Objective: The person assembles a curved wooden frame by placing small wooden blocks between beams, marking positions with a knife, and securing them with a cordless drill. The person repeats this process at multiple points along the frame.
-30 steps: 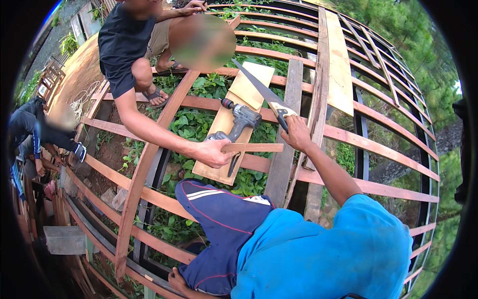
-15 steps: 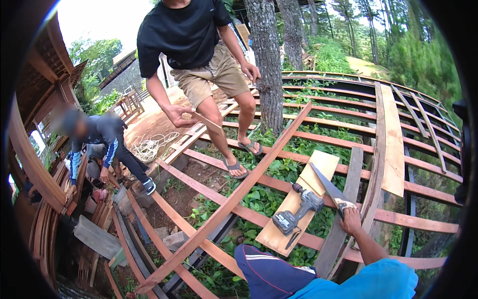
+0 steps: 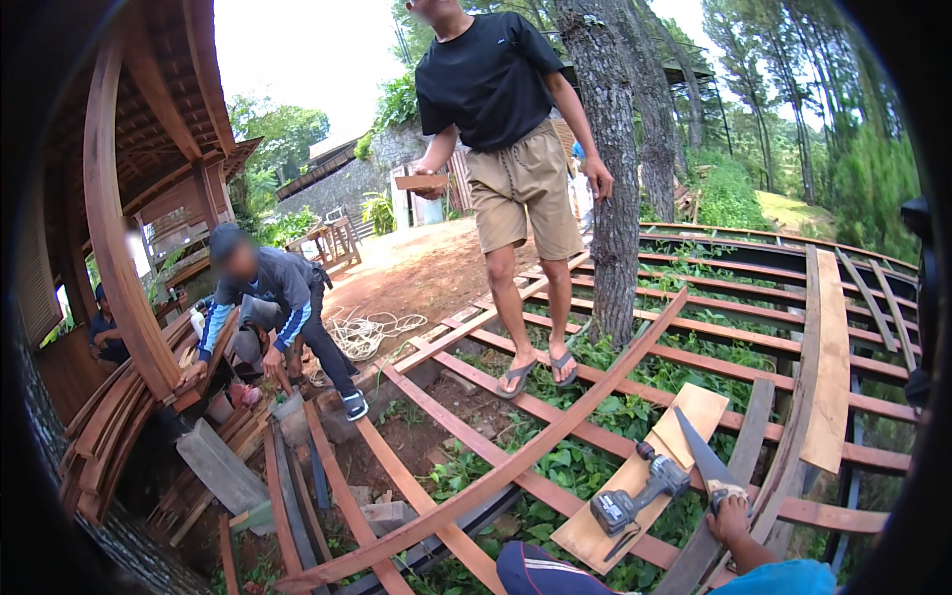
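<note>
My right hand (image 3: 732,522) is closed round the handle of a handsaw (image 3: 702,448) at the lower right. The saw's blade points away from me, over pale boards and a weathered grey plank. Left of it, a cordless drill (image 3: 643,488) lies on its side on a pale board (image 3: 585,540). My left hand is out of view. Part of my navy trouser leg (image 3: 540,570) with white stripes shows at the lower edge.
Reddish joists (image 3: 635,431) cross above plants and soil, with a long loose beam (image 3: 516,464) over them. A person in black (image 3: 496,84) stands by a tree trunk (image 3: 608,178), holding a wood piece (image 3: 421,182). Another person (image 3: 268,283) bends over stacked timber at left.
My view has tilted up, so the scene sits lower and farther right. The standing person has straightened and raised the wood piece. My right hand stays on the saw handle.
</note>
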Demonstrator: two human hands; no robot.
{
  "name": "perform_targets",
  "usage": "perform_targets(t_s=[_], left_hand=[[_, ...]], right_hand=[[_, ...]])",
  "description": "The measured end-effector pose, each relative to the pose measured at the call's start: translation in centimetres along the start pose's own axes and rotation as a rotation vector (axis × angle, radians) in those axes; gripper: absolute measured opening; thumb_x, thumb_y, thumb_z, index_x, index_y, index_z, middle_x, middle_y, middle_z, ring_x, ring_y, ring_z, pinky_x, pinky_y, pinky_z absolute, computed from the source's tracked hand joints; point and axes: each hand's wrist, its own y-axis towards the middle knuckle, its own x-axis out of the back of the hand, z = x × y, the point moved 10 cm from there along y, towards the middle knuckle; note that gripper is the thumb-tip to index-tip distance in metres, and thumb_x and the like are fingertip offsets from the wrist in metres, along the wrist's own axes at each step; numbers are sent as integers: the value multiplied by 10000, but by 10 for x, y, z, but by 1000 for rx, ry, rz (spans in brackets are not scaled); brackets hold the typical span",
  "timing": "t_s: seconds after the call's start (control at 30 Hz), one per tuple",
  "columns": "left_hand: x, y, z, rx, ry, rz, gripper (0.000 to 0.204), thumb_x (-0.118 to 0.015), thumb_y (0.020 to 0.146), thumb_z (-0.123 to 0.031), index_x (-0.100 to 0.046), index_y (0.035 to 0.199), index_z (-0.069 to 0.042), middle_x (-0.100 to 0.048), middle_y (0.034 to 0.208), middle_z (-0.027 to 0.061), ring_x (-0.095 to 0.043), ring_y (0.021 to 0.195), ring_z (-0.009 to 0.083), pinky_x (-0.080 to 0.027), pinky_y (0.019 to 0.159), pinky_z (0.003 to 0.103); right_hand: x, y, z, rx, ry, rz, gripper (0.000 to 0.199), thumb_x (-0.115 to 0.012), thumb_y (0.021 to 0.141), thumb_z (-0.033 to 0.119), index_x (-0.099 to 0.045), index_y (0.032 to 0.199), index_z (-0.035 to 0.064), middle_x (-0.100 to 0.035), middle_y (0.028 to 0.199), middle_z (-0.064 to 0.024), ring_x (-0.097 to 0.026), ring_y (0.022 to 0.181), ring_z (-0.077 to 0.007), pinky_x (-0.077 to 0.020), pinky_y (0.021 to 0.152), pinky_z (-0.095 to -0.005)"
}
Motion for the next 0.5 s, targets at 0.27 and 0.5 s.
perform_targets(t_s=[0.27,0.5], left_hand=[[-32,36,15,17,-9,56,797,-473,942,-783,-686,1374,-148,-595,1483,189,-502,1420,433,-341,1136,742],[-43,43,8,-30,-36,61,704,-489,955,-686,-699,1326,-126,-620,1408,209,-545,1338,438,-380,1072,701]], right_hand=[[-9,2,-5,-77,-27,39,617,-655,888,455,-634,1273,-27,-570,1298,-223,-461,1309,-407,-295,1173,-536],[-3,1,-2,-81,24,-6,599,-655,882,435,-636,1264,-27,-568,1297,-222,-464,1302,-407,-283,1177,-538]])
